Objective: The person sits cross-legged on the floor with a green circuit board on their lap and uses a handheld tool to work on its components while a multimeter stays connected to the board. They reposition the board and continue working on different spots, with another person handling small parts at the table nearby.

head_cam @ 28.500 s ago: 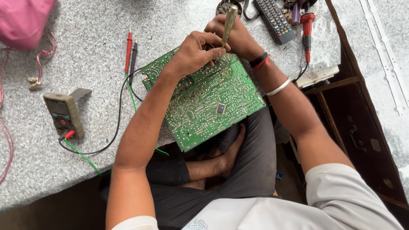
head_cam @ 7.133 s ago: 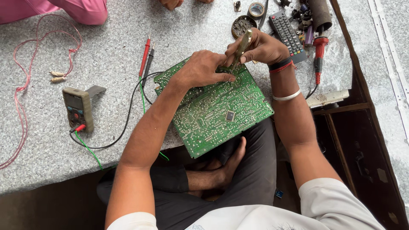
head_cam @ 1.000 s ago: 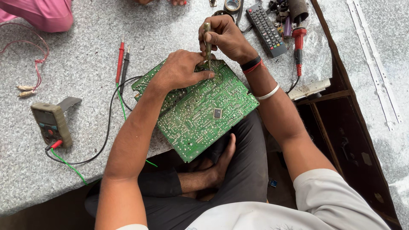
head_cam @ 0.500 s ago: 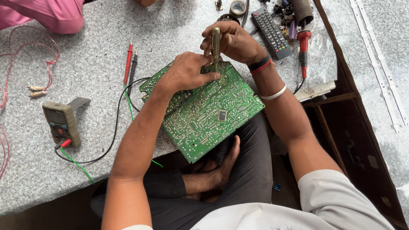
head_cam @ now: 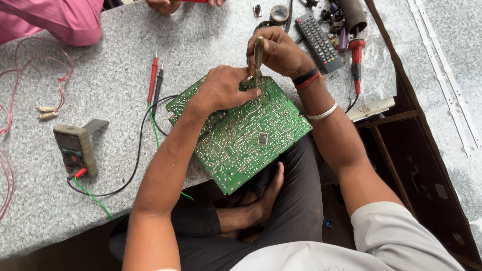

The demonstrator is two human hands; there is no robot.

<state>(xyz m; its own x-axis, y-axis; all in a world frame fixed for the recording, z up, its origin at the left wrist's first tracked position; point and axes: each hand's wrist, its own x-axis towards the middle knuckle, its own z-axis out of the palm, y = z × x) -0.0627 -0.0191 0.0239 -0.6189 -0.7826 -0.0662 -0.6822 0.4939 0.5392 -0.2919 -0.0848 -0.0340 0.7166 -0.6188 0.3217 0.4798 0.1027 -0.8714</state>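
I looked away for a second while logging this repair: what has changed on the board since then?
Little. The right hand keeps the screwdriver upright, tip on the far edge of the green circuit board, and has barely shifted. The left hand still presses the board there. The multimeter, its probes and the remote control lie as before.

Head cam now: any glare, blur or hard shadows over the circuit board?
Head view: soft, even daylight; the green circuit board is sharp, with no glare. Left hand and right hand show no motion blur; shadows fall faintly beneath them. Slight wide-angle bending at the edges.
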